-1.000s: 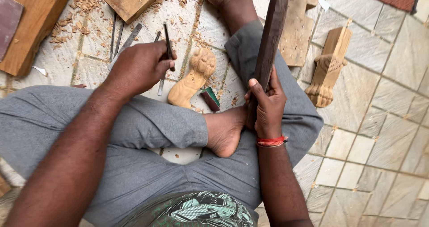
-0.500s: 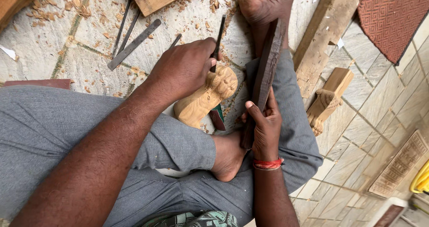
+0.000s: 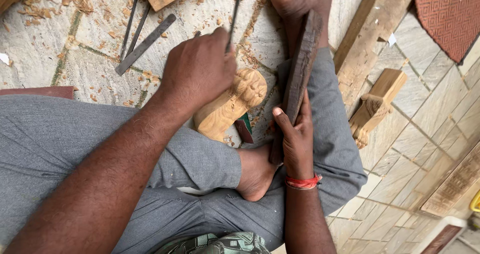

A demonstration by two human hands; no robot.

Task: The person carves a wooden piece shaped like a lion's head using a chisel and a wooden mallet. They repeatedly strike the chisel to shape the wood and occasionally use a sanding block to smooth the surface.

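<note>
I sit cross-legged on a stone floor. My left hand (image 3: 200, 69) grips a thin metal chisel (image 3: 233, 18) and rests over a pale carved wooden piece (image 3: 230, 106) that lies between my legs. The chisel's shaft sticks up past my knuckles. My right hand (image 3: 295, 136), with a red band at the wrist, is closed around a long dark wooden mallet (image 3: 300, 74) held upright along my right leg. My bare foot (image 3: 255, 171) lies just below the carving.
Several loose metal chisels (image 3: 145, 41) lie on the floor at upper left among wood shavings. A second carved wooden piece (image 3: 372, 109) and a long plank (image 3: 370, 29) lie to the right. A red patterned mat (image 3: 450, 14) sits at the top right corner.
My left hand with the chisel has shifted over the carved piece, now covering part of it. The view has moved closer. The right hand keeps its hold on the mallet.
</note>
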